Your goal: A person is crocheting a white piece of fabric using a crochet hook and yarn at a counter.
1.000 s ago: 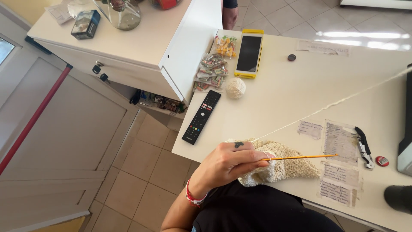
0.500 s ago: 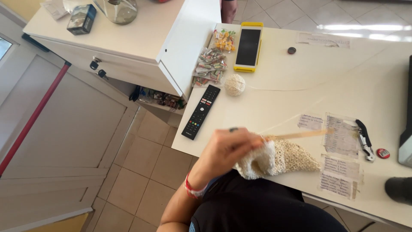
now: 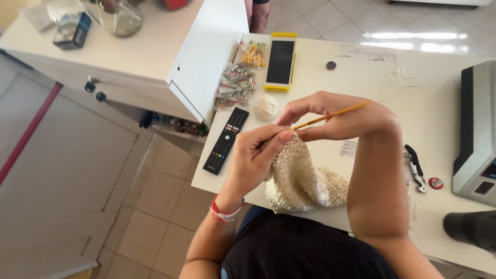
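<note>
My left hand (image 3: 256, 155) pinches the top edge of a cream crocheted piece (image 3: 305, 178) that hangs down over the table's front edge. My right hand (image 3: 336, 116) holds a thin yellow crochet hook (image 3: 330, 114) whose tip meets the top of the piece between both hands. A small cream yarn ball (image 3: 265, 107) lies on the table just behind my hands. A thin strand of yarn (image 3: 398, 77) trails across the white table (image 3: 434, 119).
A black remote (image 3: 226, 139) lies by the table's left edge. Behind it are sweets packets (image 3: 236, 85) and a yellow-cased phone (image 3: 280, 62). A black-handled tool (image 3: 415, 168) and a grey machine (image 3: 478, 129) sit to the right. A white counter (image 3: 155, 46) stands at left.
My right hand has come into view and taken the hook. Both hands have lifted the crocheted piece off the table and brought it up closer to me.
</note>
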